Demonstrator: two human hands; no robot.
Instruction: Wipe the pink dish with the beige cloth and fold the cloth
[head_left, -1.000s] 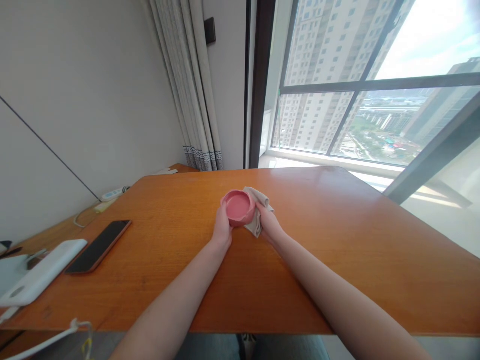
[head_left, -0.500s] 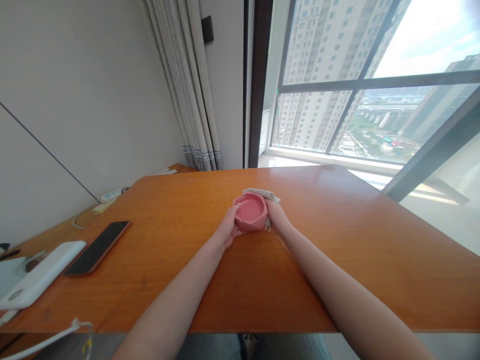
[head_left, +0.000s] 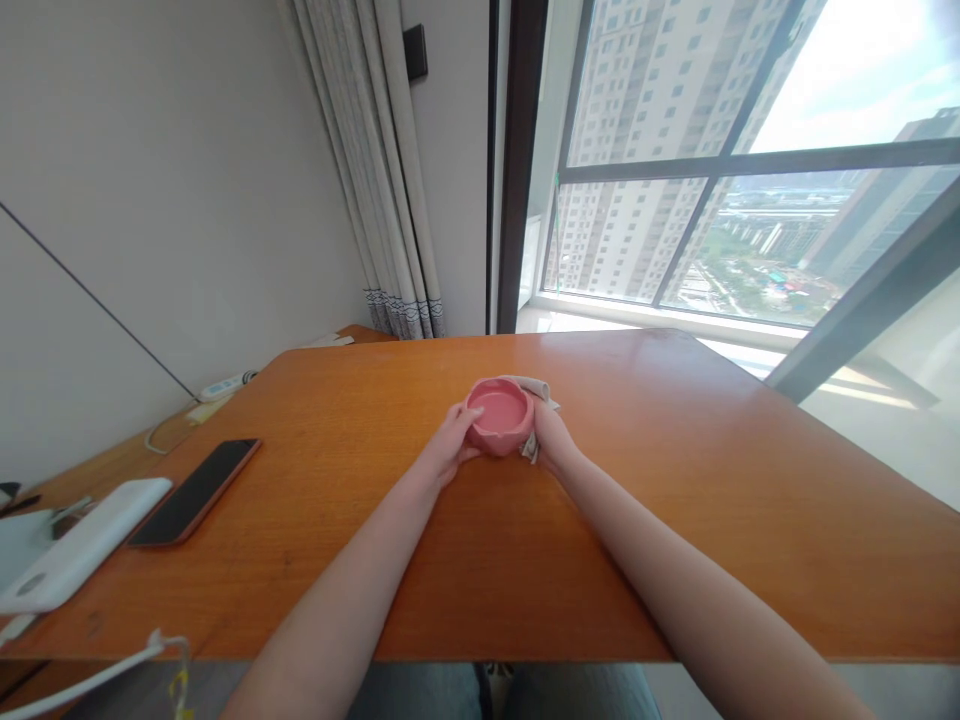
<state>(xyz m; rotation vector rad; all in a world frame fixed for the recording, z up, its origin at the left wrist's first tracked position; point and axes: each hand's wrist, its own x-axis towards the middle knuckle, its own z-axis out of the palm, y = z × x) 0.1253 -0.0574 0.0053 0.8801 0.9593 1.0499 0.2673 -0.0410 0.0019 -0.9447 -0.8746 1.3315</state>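
Note:
A pink ashtray [head_left: 501,408], round with a notched rim, is tilted towards me above the middle of the table. My left hand [head_left: 452,440] grips its left side, thumb over the rim and fingers underneath. Against its right side, my right hand [head_left: 553,432] is closed around a pale grey cloth [head_left: 534,388]. Part of that cloth sticks out behind the ashtray and a crumpled bit hangs below it. The fingers of my right hand are mostly hidden by the cloth and the ashtray.
On the left of the wooden table [head_left: 337,400] lie a dark phone [head_left: 196,492] and a white slab-shaped device [head_left: 86,545]. A white cable [head_left: 97,675] crosses the near left corner. Further back is a power strip [head_left: 223,387]. A window stands behind on the right.
The ashtray has turned in my hands, bringing a rim notch round to the near side. My left hand has shifted slightly left, and more cloth shows beneath the right side.

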